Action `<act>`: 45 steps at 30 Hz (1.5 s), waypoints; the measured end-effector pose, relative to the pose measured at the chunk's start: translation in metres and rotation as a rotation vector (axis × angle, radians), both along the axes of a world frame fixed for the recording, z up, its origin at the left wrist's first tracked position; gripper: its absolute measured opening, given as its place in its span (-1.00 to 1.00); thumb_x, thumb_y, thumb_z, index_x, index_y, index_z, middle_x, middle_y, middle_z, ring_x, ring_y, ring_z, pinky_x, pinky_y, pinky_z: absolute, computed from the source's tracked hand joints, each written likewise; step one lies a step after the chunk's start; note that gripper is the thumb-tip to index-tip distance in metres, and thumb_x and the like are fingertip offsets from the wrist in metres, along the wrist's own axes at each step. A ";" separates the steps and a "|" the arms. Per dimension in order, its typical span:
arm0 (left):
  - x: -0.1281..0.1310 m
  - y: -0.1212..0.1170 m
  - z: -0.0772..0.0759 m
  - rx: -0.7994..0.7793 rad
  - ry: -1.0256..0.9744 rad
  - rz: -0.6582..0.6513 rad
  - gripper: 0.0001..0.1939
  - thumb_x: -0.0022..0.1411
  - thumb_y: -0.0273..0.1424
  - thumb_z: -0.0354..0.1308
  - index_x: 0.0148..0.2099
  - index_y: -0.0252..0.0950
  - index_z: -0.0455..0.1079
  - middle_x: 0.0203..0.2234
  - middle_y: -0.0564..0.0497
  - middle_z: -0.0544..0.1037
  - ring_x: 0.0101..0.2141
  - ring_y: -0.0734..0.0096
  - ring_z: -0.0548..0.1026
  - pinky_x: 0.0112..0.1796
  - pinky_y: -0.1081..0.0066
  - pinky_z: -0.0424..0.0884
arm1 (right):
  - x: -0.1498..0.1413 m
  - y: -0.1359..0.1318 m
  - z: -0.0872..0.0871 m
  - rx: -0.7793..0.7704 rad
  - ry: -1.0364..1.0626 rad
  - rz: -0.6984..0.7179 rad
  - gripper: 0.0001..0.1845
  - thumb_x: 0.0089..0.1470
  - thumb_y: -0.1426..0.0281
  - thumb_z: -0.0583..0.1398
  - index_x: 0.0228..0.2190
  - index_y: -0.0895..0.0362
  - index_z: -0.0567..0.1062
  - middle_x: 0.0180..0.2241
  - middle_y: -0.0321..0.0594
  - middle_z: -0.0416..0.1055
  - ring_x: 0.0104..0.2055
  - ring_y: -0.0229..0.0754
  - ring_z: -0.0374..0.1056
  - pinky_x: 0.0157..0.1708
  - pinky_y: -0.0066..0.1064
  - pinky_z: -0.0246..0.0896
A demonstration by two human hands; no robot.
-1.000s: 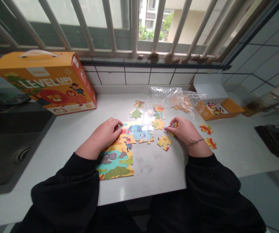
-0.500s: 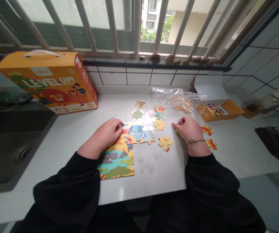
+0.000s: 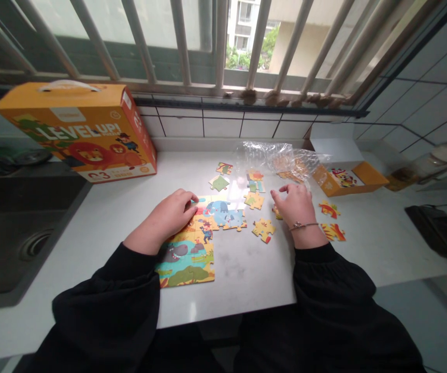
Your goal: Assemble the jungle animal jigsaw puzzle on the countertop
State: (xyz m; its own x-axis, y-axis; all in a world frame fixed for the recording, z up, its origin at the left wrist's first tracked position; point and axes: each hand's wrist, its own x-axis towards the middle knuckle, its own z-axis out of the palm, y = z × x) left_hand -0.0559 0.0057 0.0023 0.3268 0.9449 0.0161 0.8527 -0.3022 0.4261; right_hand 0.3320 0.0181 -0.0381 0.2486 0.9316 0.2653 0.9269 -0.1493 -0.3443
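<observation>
Currently | left hand (image 3: 161, 215) on jigsaw puzzle (image 3: 186, 261) | right hand (image 3: 295, 207) beside loose piece (image 3: 277, 212)

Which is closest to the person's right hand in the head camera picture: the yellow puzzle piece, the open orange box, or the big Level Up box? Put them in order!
1. Loose yellow puzzle piece: just left of the right hand.
2. Open orange box: to the hand's right, near the wall.
3. Big orange Level Up box: far left.
</observation>
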 end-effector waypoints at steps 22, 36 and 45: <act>0.003 0.000 -0.002 0.013 0.037 0.008 -0.71 0.43 -0.27 0.14 0.08 -0.27 0.55 -0.05 -0.19 0.59 -0.10 0.05 0.60 -0.04 0.13 0.49 | -0.064 0.024 0.001 -0.028 0.100 0.160 -0.46 0.29 0.20 0.28 0.22 0.14 0.45 0.14 0.13 0.52 0.21 0.25 0.39 0.18 0.02 0.32; 0.005 -0.003 0.001 0.019 0.027 0.015 -0.72 0.44 -0.23 0.16 0.06 -0.25 0.55 -0.04 -0.18 0.59 -0.05 0.01 0.60 0.00 0.14 0.48 | -0.083 0.023 0.006 -0.031 -0.002 0.484 -0.68 0.35 0.08 0.34 -0.03 0.02 0.66 0.20 0.05 0.50 0.23 0.18 0.39 0.31 -0.03 0.26; 0.007 -0.003 0.000 0.024 0.049 0.016 -0.70 0.46 -0.24 0.13 0.09 -0.27 0.55 -0.04 -0.19 0.58 -0.09 0.02 0.60 -0.03 0.13 0.49 | -0.116 0.039 0.005 -0.033 -0.014 0.114 -0.47 0.32 0.03 0.33 0.09 0.14 0.47 0.18 0.27 0.45 0.19 0.33 0.34 0.19 0.12 0.27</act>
State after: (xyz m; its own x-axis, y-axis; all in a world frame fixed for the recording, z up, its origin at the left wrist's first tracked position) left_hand -0.0494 0.0026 0.0020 0.3130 0.9495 0.0230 0.8770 -0.2983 0.3766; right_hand 0.2157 0.0575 -0.0327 0.1366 0.9620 0.2364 0.9434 -0.0535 -0.3273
